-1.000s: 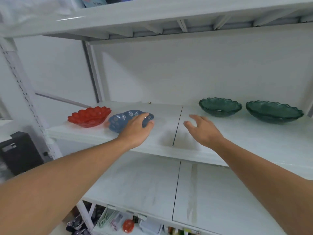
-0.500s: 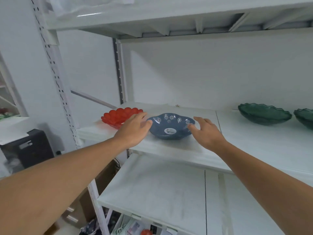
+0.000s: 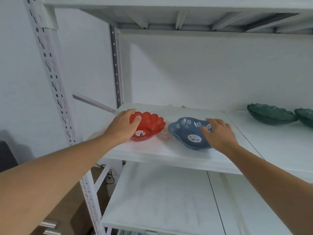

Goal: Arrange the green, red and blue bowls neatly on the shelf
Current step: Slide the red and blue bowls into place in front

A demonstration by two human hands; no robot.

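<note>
both hands on bowls at the shelf, mid frame

left hand (image 3: 124, 127) grips the near-left rim of the red bowl (image 3: 149, 125), thumb inside, fingers round the outside. right hand (image 3: 218, 133) clamps the right rim of the blue bowl (image 3: 188, 131), thumb over the flowered edge. bowls sit just beside each other, apart, on the white shelf (image 3: 169, 153), centre-left of frame. two green bowls (image 3: 271, 114) stand at far right edge, one partly cut off.
</note>
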